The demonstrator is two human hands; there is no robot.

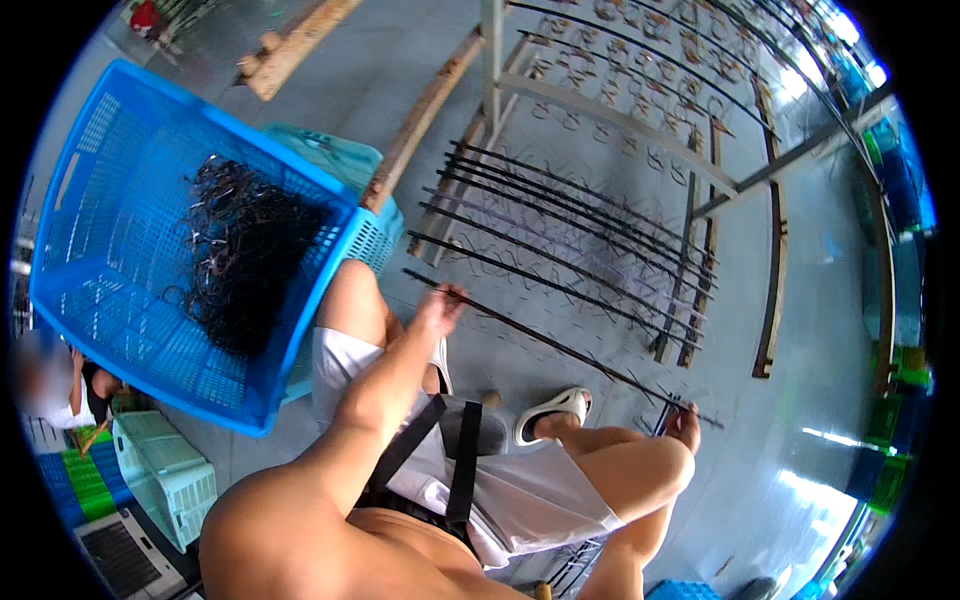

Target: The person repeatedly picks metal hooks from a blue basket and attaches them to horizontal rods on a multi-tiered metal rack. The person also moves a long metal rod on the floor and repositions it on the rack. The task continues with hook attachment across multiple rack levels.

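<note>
Crosswise before the seated person, a thin dark rod (560,345) slants down from left to right, both tips jutting past the hands. The left hand (438,312) has its fingers closed around it near the left end; the right hand (686,428) grips near the other end, just beside the right knee. Parallel rods (570,225) lie beyond, a narrow gap away. Grey floor (770,450) spreads rightward. At left, a blue basket (110,190) holding a dark tangle (240,260) has its edge close beside the left knee.
</note>
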